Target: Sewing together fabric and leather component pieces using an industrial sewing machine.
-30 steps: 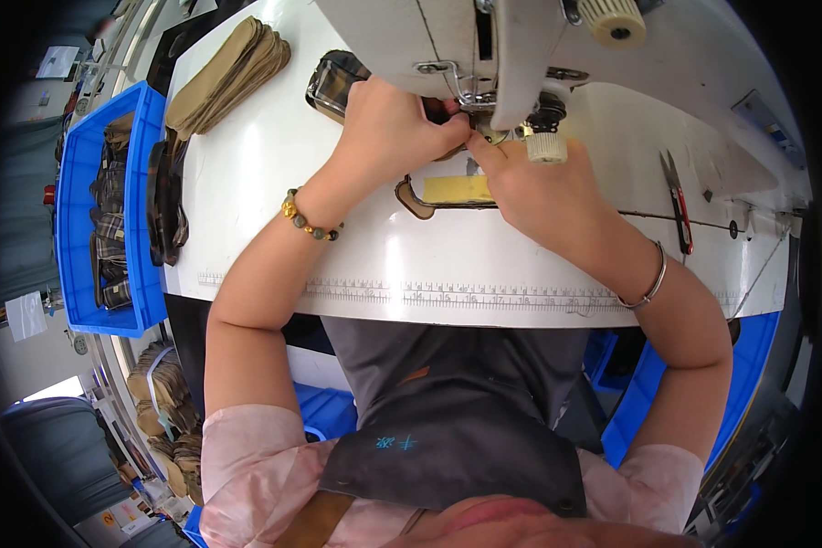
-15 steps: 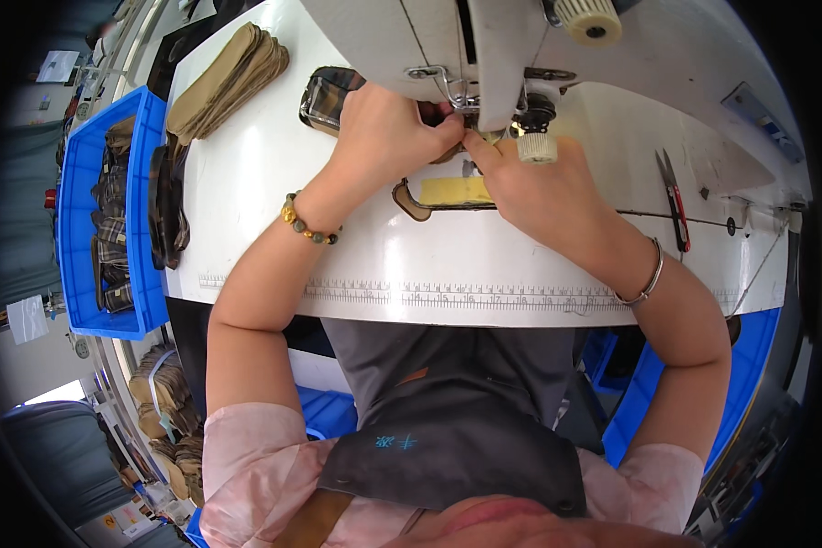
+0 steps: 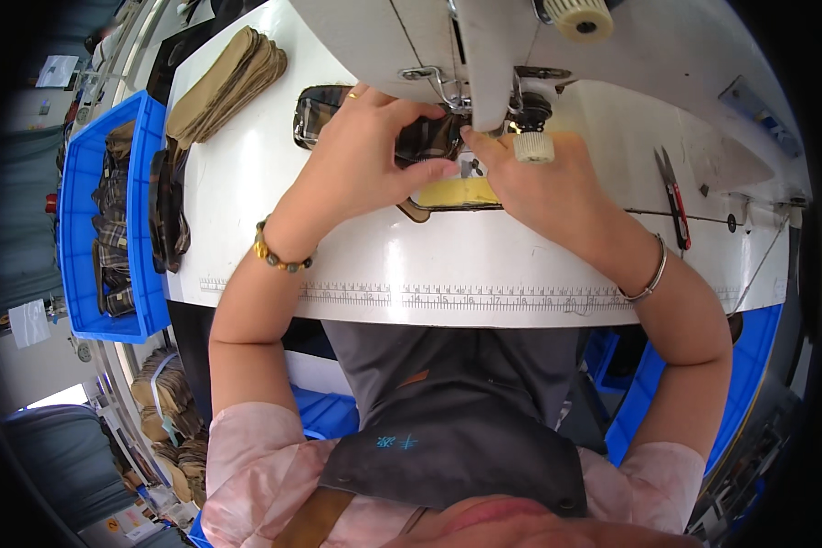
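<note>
A dark plaid fabric piece [image 3: 426, 139] lies under the presser foot area of a white sewing machine [image 3: 374, 36]. Over it spreads my left hand [image 3: 361, 160], open, thumb held well apart from the fingers, whose tips reach the cloth near the needle. My right hand [image 3: 543, 178] sits on the other side, one fingertip touching the cloth's right edge; its remaining fingers are hidden behind the machine's knob [image 3: 533, 147]. Just below the cloth is a yellow strip [image 3: 457, 193], beside a brown-edged piece [image 3: 415, 213] partly covered by my left hand.
Tan shaped pieces [image 3: 228, 87] are stacked at the table's far left. A blue crate [image 3: 142, 210] of plaid pieces stands beyond the left edge. Red-handled snips [image 3: 674, 201] lie at right. A printed ruler [image 3: 466, 299] runs along the white table's near edge.
My left hand has let go of its pinch at the needle and moved left and down, its fingers spreading. More plaid cloth shows. The right hand has hardly moved.
</note>
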A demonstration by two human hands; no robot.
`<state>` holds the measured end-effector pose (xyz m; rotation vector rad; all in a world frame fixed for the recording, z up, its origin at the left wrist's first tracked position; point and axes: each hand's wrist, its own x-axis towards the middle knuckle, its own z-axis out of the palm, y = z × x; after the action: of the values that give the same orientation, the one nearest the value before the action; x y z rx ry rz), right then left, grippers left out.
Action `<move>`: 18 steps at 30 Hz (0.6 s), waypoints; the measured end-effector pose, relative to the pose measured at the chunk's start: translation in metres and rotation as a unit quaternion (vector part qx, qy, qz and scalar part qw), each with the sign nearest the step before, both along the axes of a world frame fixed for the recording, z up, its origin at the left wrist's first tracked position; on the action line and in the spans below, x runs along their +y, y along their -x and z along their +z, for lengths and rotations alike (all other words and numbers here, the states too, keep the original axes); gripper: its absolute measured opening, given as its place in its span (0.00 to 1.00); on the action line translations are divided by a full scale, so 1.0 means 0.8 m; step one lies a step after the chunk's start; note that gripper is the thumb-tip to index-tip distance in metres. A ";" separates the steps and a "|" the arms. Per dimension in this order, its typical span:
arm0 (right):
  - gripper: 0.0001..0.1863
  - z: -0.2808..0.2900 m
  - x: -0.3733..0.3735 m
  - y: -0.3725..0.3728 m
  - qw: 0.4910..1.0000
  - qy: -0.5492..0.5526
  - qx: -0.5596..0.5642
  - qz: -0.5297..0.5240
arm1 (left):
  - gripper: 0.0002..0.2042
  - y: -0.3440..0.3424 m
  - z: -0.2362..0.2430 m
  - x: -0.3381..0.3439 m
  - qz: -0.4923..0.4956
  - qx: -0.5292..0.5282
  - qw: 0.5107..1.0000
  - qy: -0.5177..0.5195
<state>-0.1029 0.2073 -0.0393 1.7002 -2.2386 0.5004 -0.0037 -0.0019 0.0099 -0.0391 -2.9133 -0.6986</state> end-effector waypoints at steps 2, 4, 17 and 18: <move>0.05 0.003 0.000 -0.002 1.000 0.014 -0.019 0.003 | 0.16 -0.010 0.001 0.007 -0.026 0.034 0.998 0.046; 0.06 0.009 0.001 -0.006 0.999 0.028 -0.038 0.008 | 0.16 -0.012 0.002 0.011 -0.051 0.070 0.992 0.091; 0.20 0.017 -0.007 -0.022 0.994 -0.031 -0.102 0.030 | 0.13 -0.010 0.002 0.012 -0.091 0.094 0.977 0.170; 0.20 0.016 -0.006 -0.019 0.992 -0.027 -0.117 0.042 | 0.12 -0.009 0.000 0.011 -0.095 0.105 0.976 0.163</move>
<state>-0.0879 0.2028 -0.0264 1.8554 -2.3655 0.6999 0.0036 0.0068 0.0102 -0.4060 -2.8069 -0.2140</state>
